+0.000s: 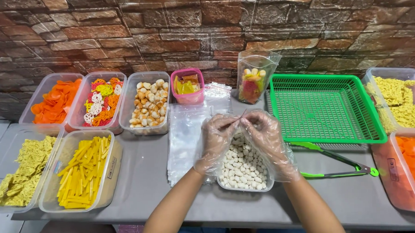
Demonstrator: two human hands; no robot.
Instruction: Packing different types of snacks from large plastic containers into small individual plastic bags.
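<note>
Pinching with both hands, we hold the top of a thin clear bag [239, 121] between our fingertips: the left hand [216, 141] and the right hand [266, 139] each wear a loose plastic glove, and each grip is closed to a narrow pinch on the bag's edge, the 2 hands almost touching. The bag itself is hard to make out against the gloves.

Directly under the hands sits a clear tub of small white pieces [243, 168], partly hidden by our wrists. Just left of it lies a stack of flat clear bags [185, 140] on the grey surface [145, 178]. To the right stands a green basket [324, 108], with green-handled tongs [338, 165] lying in front of it.

Along the brick wall we see a tub of orange chips [53, 103], a tub of mixed coloured crackers [99, 106], a tub of pale puffs [147, 107], a small pink tub [187, 87] and a filled standing bag [254, 78]. At the near left sit a tub of yellow sticks [83, 171] and a tub of yellow crackers [18, 176].
</note>
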